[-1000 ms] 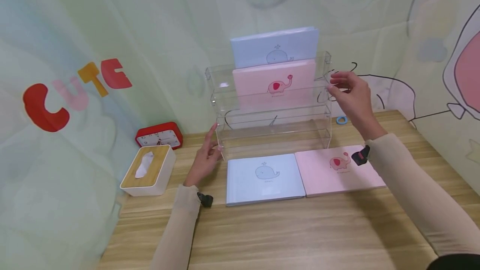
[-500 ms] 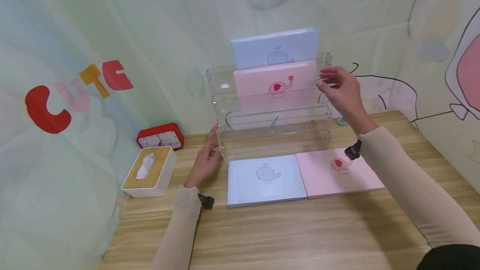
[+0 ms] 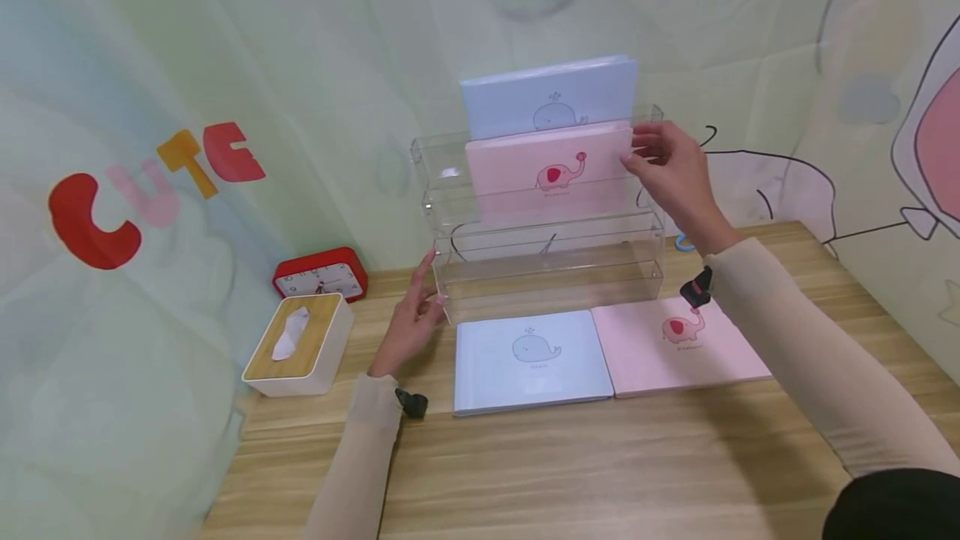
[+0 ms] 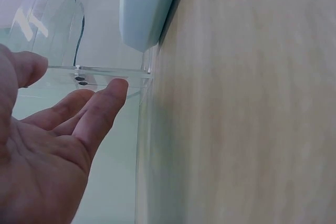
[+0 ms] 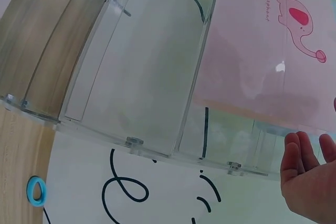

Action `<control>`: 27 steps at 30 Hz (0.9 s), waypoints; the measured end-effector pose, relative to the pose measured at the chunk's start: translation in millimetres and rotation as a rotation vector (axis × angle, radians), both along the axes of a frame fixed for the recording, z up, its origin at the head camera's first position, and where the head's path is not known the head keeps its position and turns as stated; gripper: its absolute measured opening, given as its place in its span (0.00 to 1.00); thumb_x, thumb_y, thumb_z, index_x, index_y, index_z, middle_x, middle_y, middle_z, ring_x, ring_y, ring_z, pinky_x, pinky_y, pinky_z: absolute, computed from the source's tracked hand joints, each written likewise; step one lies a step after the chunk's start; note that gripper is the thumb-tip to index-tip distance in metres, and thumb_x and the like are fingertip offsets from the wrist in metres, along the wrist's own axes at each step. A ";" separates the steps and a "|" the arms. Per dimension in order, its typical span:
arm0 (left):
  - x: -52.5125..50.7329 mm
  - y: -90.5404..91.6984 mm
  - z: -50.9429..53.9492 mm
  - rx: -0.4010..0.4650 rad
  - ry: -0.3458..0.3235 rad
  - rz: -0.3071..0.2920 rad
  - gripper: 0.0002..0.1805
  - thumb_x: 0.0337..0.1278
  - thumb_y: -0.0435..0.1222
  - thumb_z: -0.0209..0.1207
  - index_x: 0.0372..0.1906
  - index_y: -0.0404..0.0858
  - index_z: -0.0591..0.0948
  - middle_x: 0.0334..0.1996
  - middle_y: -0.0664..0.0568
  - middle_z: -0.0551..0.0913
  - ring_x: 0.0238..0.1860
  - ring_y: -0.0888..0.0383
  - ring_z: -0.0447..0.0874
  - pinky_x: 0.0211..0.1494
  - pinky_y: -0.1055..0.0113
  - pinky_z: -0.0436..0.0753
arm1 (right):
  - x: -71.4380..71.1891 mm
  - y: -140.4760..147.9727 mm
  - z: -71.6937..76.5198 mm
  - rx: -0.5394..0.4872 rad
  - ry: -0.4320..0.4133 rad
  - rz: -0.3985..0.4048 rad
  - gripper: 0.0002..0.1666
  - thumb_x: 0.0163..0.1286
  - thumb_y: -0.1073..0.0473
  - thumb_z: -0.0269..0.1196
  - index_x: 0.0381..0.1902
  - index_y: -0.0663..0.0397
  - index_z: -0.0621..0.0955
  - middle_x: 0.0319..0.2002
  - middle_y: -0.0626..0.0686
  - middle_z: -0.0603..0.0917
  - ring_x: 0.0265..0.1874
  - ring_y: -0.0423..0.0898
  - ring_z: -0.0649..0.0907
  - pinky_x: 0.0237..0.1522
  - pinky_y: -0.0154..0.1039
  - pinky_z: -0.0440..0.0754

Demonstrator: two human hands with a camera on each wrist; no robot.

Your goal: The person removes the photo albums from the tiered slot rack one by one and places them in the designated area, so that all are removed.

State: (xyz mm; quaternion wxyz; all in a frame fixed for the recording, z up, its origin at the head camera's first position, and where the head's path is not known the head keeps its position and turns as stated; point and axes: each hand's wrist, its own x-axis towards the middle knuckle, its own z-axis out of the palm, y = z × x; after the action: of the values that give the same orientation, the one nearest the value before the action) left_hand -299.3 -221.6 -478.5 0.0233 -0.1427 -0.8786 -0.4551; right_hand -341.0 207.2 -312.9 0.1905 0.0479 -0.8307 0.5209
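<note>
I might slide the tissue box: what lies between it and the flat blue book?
In the head view, the left hand, its sleeve and a black wrist device lie between tissue box and blue book.

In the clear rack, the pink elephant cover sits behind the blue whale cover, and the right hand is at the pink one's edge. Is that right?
Not quite. In the clear rack, the pink elephant cover sits in front of the blue whale cover: the head view shows it overlapping the whale's lower part. The right hand is at the pink one's edge.
</note>
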 end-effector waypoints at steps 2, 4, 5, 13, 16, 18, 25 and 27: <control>0.0 -0.3 -0.4 -0.003 0.005 0.002 0.43 0.85 0.40 0.51 0.84 0.81 0.44 0.73 0.32 0.78 0.58 0.38 0.91 0.65 0.38 0.87 | -1.8 -0.5 1.0 -0.005 -0.001 -0.004 0.31 0.79 0.48 0.65 0.75 0.49 0.76 0.68 0.59 0.83 0.64 0.52 0.83 0.70 0.43 0.82; 0.1 -0.4 -0.6 0.007 0.010 -0.001 0.44 0.85 0.39 0.52 0.84 0.80 0.44 0.72 0.31 0.78 0.57 0.37 0.91 0.64 0.38 0.88 | -2.7 -0.9 2.4 -0.017 0.002 -0.003 0.30 0.79 0.49 0.65 0.74 0.49 0.77 0.67 0.59 0.84 0.62 0.51 0.83 0.68 0.42 0.82; 0.2 -0.4 -0.7 0.013 0.013 -0.003 0.44 0.85 0.38 0.52 0.84 0.80 0.45 0.72 0.31 0.78 0.57 0.37 0.91 0.63 0.38 0.88 | -3.1 -1.1 3.1 -0.021 0.007 -0.001 0.30 0.79 0.49 0.65 0.74 0.49 0.77 0.67 0.59 0.84 0.62 0.51 0.83 0.68 0.41 0.82; -1.0 -1.0 -2.1 0.039 0.015 -0.015 0.43 0.84 0.38 0.53 0.85 0.76 0.46 0.71 0.30 0.78 0.57 0.35 0.91 0.61 0.38 0.89 | -4.9 -2.8 9.0 -0.030 0.037 0.010 0.30 0.78 0.49 0.66 0.73 0.48 0.77 0.66 0.60 0.84 0.60 0.47 0.82 0.64 0.36 0.81; -0.8 -1.4 -1.6 0.028 0.014 -0.010 0.44 0.84 0.38 0.53 0.85 0.77 0.45 0.71 0.31 0.78 0.56 0.36 0.91 0.61 0.38 0.89 | -5.8 -4.6 11.1 -0.034 0.058 0.020 0.30 0.78 0.49 0.66 0.73 0.49 0.77 0.66 0.60 0.84 0.59 0.46 0.82 0.62 0.34 0.80; -0.5 -1.4 -1.0 0.022 0.012 -0.007 0.44 0.84 0.37 0.52 0.85 0.78 0.45 0.71 0.31 0.79 0.56 0.37 0.92 0.62 0.38 0.89 | -7.5 -5.5 12.0 -0.031 0.066 0.026 0.29 0.78 0.49 0.67 0.72 0.49 0.78 0.66 0.60 0.85 0.58 0.45 0.82 0.60 0.32 0.80; -0.6 -0.6 0.1 0.013 0.002 0.001 0.44 0.84 0.37 0.52 0.84 0.80 0.45 0.72 0.32 0.78 0.57 0.37 0.91 0.63 0.38 0.88 | -19.2 -7.1 13.5 -0.038 0.120 0.105 0.26 0.75 0.53 0.68 0.67 0.55 0.82 0.62 0.60 0.85 0.49 0.40 0.82 0.50 0.26 0.80; -0.6 -0.3 -0.1 0.009 0.000 0.005 0.44 0.85 0.38 0.52 0.84 0.81 0.45 0.73 0.32 0.78 0.58 0.37 0.91 0.63 0.38 0.88 | -21.5 -7.5 13.7 -0.026 0.124 0.123 0.25 0.76 0.53 0.68 0.66 0.56 0.83 0.62 0.59 0.85 0.49 0.40 0.80 0.49 0.25 0.80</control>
State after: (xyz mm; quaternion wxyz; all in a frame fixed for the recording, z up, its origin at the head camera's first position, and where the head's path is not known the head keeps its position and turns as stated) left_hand -300.0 -221.9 -478.6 0.0248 -0.1403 -0.8769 -0.4591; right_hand -362.5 199.7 -299.2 0.2097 0.1284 -0.8060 0.5385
